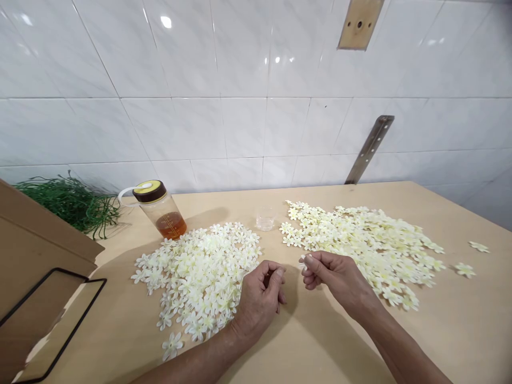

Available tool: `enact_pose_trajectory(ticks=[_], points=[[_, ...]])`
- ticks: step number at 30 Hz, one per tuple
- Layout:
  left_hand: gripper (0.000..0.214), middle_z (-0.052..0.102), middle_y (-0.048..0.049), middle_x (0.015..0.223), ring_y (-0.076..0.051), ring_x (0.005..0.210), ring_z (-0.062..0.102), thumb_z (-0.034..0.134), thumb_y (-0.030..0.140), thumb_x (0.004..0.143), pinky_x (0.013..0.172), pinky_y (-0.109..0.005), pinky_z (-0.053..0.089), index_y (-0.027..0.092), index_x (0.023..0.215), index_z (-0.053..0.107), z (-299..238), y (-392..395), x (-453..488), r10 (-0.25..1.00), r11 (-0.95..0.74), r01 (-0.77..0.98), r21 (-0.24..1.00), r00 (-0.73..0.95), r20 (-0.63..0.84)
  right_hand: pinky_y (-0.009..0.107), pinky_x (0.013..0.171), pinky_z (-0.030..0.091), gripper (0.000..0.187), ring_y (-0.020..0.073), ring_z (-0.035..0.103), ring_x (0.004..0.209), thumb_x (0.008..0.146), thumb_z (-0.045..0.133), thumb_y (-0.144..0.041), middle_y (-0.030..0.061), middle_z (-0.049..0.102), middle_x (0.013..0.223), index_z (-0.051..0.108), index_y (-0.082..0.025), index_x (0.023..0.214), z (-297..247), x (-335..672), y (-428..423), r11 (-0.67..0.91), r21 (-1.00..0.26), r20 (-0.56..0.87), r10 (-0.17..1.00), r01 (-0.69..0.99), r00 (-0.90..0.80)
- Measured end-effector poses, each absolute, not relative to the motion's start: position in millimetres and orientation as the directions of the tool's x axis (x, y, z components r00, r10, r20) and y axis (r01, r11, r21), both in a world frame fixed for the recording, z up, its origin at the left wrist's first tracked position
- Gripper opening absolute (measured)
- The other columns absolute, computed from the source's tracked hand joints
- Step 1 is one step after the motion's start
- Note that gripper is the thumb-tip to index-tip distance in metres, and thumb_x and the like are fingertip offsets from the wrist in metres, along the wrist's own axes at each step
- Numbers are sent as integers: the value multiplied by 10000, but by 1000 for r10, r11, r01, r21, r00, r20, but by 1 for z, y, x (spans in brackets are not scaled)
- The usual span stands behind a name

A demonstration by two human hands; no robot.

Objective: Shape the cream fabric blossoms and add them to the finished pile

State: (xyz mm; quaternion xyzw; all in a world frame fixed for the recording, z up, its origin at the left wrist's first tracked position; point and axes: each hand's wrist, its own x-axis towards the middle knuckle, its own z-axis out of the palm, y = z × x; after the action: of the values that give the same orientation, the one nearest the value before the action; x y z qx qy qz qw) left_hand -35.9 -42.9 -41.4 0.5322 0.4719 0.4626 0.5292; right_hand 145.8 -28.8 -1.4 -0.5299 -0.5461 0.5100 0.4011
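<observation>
brown cardboard filled the left edge of my remote view, with a black wire frame before it and green foliage beyond; next to the foliage i saw a lidded bottle of amber liquid, close behind a pile of white flowers; a small clear cup stood near the back, between that heap and a pile of pale yellow flowers; two stray flowers lay farther right on the tabletop; the white heap crowded the left hand on its outer side; the right hand had thumb and forefinger pinched on one small white flower, right at their tips, apart from the left hand; the left fingers were curled, thumb close to forefinger; i could not tell whether they gripped anything.
</observation>
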Motion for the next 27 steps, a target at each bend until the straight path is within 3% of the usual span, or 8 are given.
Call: enact_pose_trajectory(ticks=[6, 11, 15, 20, 27], points=[[316, 540, 30, 540, -71, 383, 450, 504, 457, 890, 381, -174, 363, 158, 863, 599, -40, -43, -35, 994, 12, 6, 1000, 111, -13, 408, 789, 584, 517, 246, 694, 839, 746, 685, -565, 104, 713, 905, 638, -162, 1067, -5, 145, -27, -144, -989, -149, 980, 45, -128], [317, 524, 38, 493, -72, 361, 429, 502, 462, 891, 376, -177, 350, 162, 830, 584, -39, -43, -35, 992, 15, 16, 1000, 124, -17, 333, 645, 580, 439, 203, 677, 662, 728, 683, -587, 72, 698, 684, 670, -156, 809, -5, 146, -28, -147, -968, -172, 979, 205, -108], [308, 526, 40, 495, -73, 367, 432, 503, 457, 889, 382, -176, 353, 164, 845, 588, -40, -42, -36, 993, 9, 6, 1000, 120, -10, 276, 581, 541, 424, 171, 650, 608, 744, 655, -597, 52, 687, 658, 658, -173, 715, -1, 145, -30, -117, -944, -157, 981, 308, -110], [306, 526, 38, 493, -74, 368, 431, 499, 453, 891, 378, -176, 348, 164, 831, 581, -41, -43, -36, 993, 9, 3, 1000, 121, -9, 266, 583, 534, 457, 159, 634, 585, 844, 523, -600, 46, 666, 649, 613, -183, 680, -1, 145, -31, -22, -938, -57, 994, 347, -91], [318, 529, 32, 492, -70, 363, 428, 495, 459, 893, 383, -175, 353, 161, 821, 579, -38, -43, -36, 990, 12, -5, 1000, 141, -11, 269, 561, 520, 477, 153, 612, 549, 841, 503, -624, 23, 630, 602, 564, -192, 648, -7, 142, -30, -17, -946, -49, 995, 322, -90]])
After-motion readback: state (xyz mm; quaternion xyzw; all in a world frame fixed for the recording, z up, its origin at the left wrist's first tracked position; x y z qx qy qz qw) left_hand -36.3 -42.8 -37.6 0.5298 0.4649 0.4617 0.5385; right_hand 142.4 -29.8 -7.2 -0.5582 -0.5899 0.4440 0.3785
